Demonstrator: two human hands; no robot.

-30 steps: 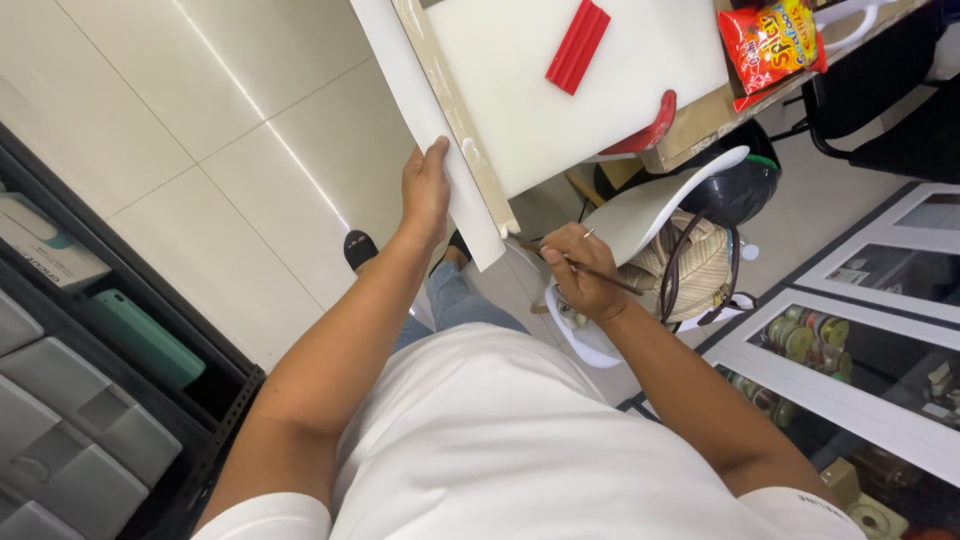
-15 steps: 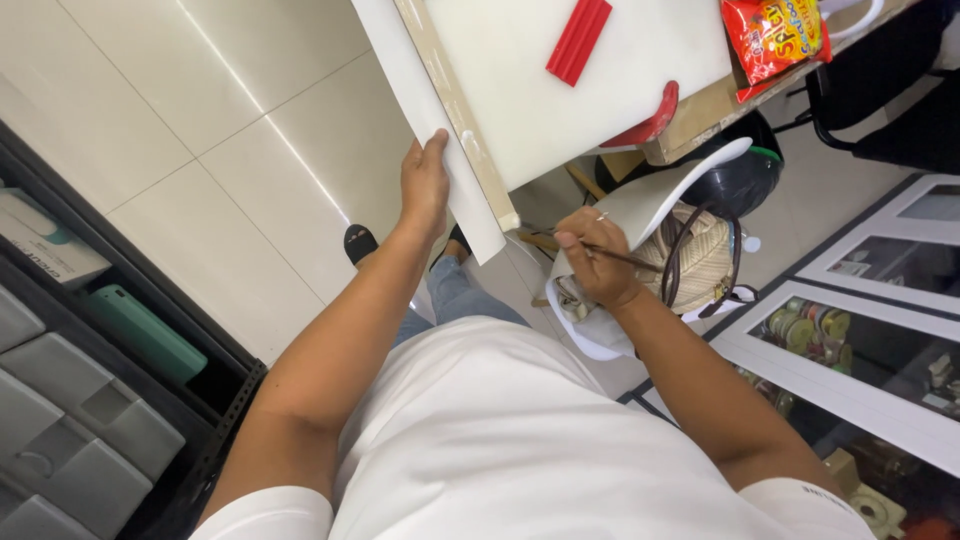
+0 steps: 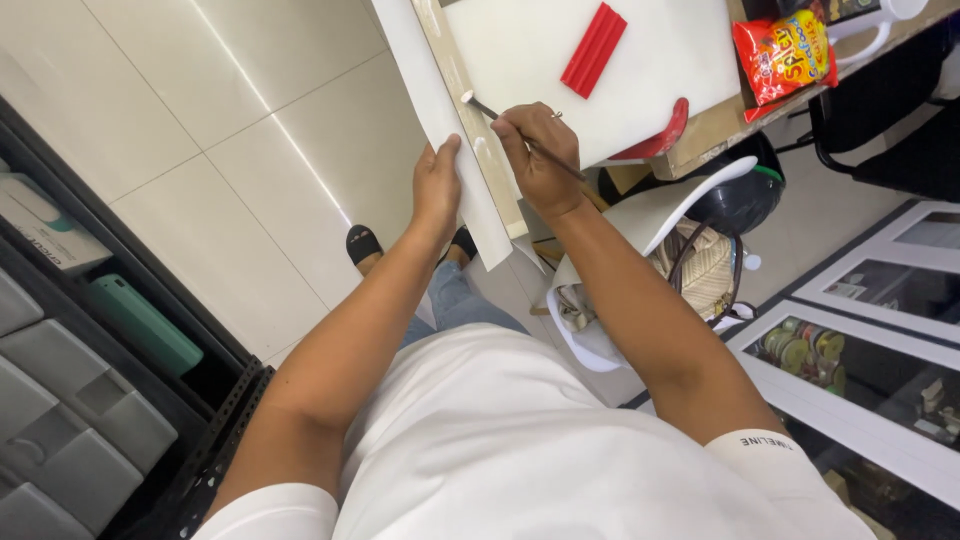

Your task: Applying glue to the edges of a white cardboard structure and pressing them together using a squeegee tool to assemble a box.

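1. Up on the white board point(image 3: 640, 70), a red ribbed bar point(image 3: 594, 48) lies flat near its middle, and a red rounded piece point(image 3: 660, 140) pokes out from under the board's lower edge.
2. Right of the board, a red and yellow snack bag point(image 3: 782, 55) sits on the wooden tabletop point(image 3: 735, 120), its print facing up; a white mug handle point(image 3: 880, 30) shows just past it.
3. The left hand point(image 3: 437, 185) presses flat against the white panel point(image 3: 440, 120) along the board's left side, fingers spread on its face.
4. The right hand point(image 3: 535, 150) pinches a thin brush point(image 3: 500, 118); its pale tip touches the beige strip point(image 3: 470, 110) between panel and board.
5. Below the board, a white chair point(image 3: 650, 215) carries a woven straw bag point(image 3: 700, 270) with dark handles; what is in it I cannot tell. A black helmet point(image 3: 740, 195) sits just beside it.
6. Far left of the board, a black shelf point(image 3: 215, 420) holds a white box point(image 3: 45, 235), a green case point(image 3: 140, 325) and grey bins point(image 3: 60, 440).
7. Lower right of the board, a white-framed glass case point(image 3: 850, 360) holds small round items.
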